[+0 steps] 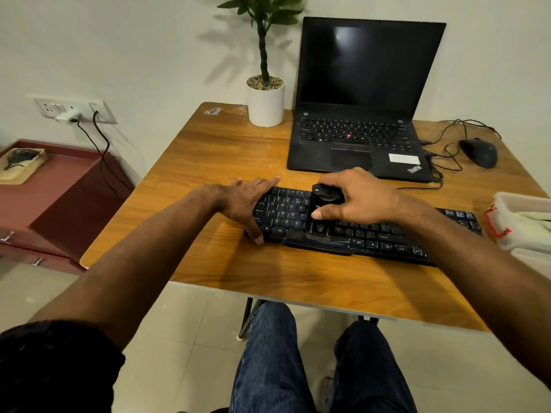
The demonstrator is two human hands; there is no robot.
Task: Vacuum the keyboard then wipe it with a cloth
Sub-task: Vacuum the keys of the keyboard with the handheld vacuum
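Note:
A black keyboard (384, 234) lies across the wooden table (226, 162) near its front edge. My right hand (357, 198) grips a small black handheld vacuum (323, 216) that stands on the keys left of the keyboard's middle, its brush head down at the front row. My left hand (247, 201) rests on the keyboard's left end, fingers straight along the back edge and thumb at the front corner. A pale green cloth (533, 219) lies in a clear plastic box at the right edge.
An open black laptop (357, 138) stands behind the keyboard, a potted plant (265, 99) to its left, a black mouse (480, 152) with cables to its right. The plastic box (512, 231) sits at the table's right edge. A red cabinet (59, 198) stands left.

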